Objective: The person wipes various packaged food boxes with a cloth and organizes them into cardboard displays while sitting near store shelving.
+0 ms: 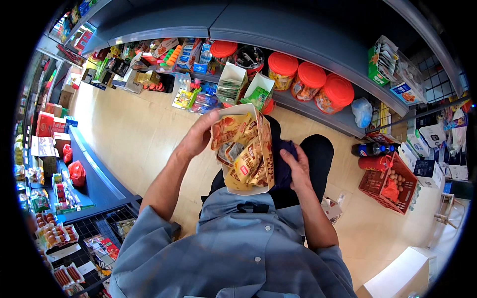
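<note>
An open cardboard box (270,149) rests over my lap, tilted so its inside faces up. Several yellow-and-gold snack packets (246,161) fill it, with one greyish packet (229,151) among them. My left hand (196,136) grips the box's far left corner, thumb on the rim and fingers out of sight beneath. At the box's right side, my right hand (298,166) is closed on a dark purple cloth (283,171), which bunches close to the printed wall.
Ahead, a low shelf holds red-lidded jars (311,74) and small open cartons (232,82). To the right stand a red crate (392,186) with eggs and a dark bottle (370,149). Blue shelving (99,164) lies left; a white carton (402,273) sits lower right.
</note>
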Motion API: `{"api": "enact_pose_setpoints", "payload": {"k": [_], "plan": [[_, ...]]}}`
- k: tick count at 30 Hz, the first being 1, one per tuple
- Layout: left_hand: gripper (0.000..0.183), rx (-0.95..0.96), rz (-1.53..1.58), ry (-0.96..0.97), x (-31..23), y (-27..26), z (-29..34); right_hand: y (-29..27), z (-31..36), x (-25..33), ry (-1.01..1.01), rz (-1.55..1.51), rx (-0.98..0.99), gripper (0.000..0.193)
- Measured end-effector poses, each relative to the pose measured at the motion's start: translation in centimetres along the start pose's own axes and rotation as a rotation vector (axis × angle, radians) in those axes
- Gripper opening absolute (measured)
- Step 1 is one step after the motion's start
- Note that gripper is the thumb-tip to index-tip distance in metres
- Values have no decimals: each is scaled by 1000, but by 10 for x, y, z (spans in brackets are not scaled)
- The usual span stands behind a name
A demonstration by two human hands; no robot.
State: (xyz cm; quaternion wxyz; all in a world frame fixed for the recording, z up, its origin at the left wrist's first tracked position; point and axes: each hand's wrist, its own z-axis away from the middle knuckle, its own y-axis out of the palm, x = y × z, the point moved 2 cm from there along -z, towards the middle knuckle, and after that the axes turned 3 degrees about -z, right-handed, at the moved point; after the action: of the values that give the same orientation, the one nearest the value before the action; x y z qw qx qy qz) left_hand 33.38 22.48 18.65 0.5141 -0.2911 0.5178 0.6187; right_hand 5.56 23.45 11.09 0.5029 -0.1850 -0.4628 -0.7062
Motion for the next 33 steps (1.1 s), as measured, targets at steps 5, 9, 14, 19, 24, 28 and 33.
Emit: {"api": "enact_pose_setpoints", "payload": {"k": [5,9,14,19,24,28,33], "plan": [[63,-3,-406,76,0,9,-11,37,-4,52,-225,-72,61,42],[53,-220,-316,176,15,32,-20,62,-12,66,-278,253,227,41],[49,-417,-146,207,21,34,-10,18,5,34,-235,621,243,39],[51,-628,-93,250,32,35,19,-23,32,-7,-104,165,33,36],[81,-419,-540,187,8,59,56,-17,23,-11,-225,-92,-239,40],[137,133,-1182,255,-1,33,84,-11,-9,-3,-191,-128,-289,41],[129,197,-1342,257,5,19,71,-8,-46,-6,-159,-202,-216,34]]}}
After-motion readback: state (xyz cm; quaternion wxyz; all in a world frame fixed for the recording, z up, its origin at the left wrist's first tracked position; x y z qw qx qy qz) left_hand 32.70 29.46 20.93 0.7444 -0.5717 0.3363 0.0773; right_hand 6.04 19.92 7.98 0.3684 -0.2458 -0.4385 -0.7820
